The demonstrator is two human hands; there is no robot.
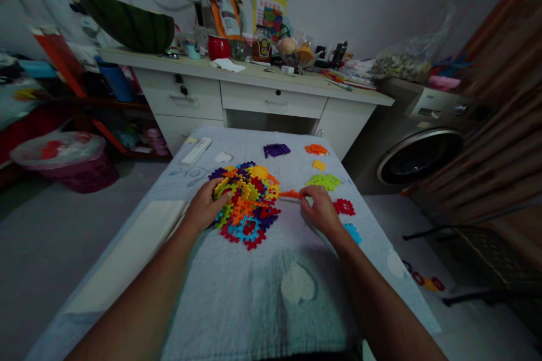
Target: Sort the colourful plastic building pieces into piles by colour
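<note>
A heap of colourful toothed plastic building pieces (248,227) lies on the cloth-covered table, mixing yellow, orange, red, blue, purple and green. My left hand (205,204) rests against the heap's left side, thumb and forefinger spread over yellow and green pieces; its other fingers are partly hidden. Right of the heap, my right hand (319,207) pinches the end of an orange toothed piece (290,194), seen edge-on. Small sorted groups lie beyond and beside that hand: purple pieces (276,150), orange pieces (316,149), a yellow piece (319,165), lime-green pieces (324,181), red pieces (345,206) and blue pieces (353,233).
A white remote-like object (197,151) lies at the table's far left, and a pale flat slab (131,251) along its left edge. Behind stands a white desk (275,96) crowded with jars and bags. A washing machine (406,130) is at right, a pink bin (76,166) at left.
</note>
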